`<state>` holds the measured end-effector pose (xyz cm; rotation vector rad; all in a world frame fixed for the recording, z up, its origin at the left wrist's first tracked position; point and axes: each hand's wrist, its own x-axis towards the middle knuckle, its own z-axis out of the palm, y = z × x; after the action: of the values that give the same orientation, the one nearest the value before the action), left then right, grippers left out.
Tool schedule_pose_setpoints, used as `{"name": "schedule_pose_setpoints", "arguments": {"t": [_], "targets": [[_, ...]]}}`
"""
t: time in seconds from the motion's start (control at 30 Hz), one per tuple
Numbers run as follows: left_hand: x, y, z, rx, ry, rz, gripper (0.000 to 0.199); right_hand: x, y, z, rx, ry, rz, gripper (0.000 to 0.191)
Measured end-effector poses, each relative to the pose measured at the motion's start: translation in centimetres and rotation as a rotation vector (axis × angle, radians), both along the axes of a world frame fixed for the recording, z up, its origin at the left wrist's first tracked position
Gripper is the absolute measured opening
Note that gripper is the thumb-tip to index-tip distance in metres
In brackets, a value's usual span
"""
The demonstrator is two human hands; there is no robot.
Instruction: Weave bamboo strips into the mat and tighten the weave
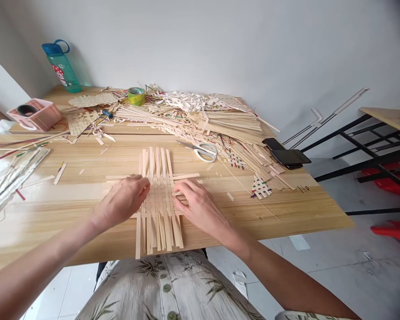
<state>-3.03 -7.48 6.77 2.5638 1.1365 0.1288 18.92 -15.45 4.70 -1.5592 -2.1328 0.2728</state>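
Pressing a woven lattice of pale wooden strips (160,195) at the middle of the tabletop (53,213), the left hand (121,200) and right hand (201,208) lie spread on either side, touching its edges, no strip clearly pinched; loose strip ends (160,235) jut out all round.

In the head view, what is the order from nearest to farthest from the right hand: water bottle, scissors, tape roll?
1. Scissors, just beyond the strip weave.
2. Green tape roll, back of the table.
3. Water bottle, back left corner.
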Motion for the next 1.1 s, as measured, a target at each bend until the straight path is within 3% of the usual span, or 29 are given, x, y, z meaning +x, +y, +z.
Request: {"name": "schedule_pose_setpoints", "arguments": {"t": [0.1,0.2,0.4,0.63,0.77,0.93,1.1], "targets": [[1.2,1.7,-1.3,0.152,-0.091,0.023,0.014,-0.7,1.6,-1.0,0.074,-0.052,-0.14,0.028],[2.2,2.5,-2.8,0.248,-0.04,0.049,0.013,-1.1,2.9,-2.4,0.065,-0.139,-0.196,0.04],[3.0,2.2,-4.8,0.357,-0.005,0.064,0.019,-1.3,3.7,-3.5,0.033,-0.188,-0.182,0.038],[3.2,2.1,-4.6,0.349,0.052,0.077,0.02,-0.7,4.5,-3.4,0.045,-0.14,-0.233,0.022],[4.0,0.8,-4.4,0.387,0.046,0.03,0.031,0.2,5.0,-3.2,0.023,-0.165,-0.287,0.007],[5.2,-1.5,-5.1,0.379,0.014,-0.038,0.023,0.8,5.3,-3.0,0.004,-0.184,-0.254,0.012],[5.0,-1.7,-5.8,0.37,-0.065,-0.004,0.016,1.3,6.1,-1.6,-0.08,-0.191,-0.151,0.013]]}}
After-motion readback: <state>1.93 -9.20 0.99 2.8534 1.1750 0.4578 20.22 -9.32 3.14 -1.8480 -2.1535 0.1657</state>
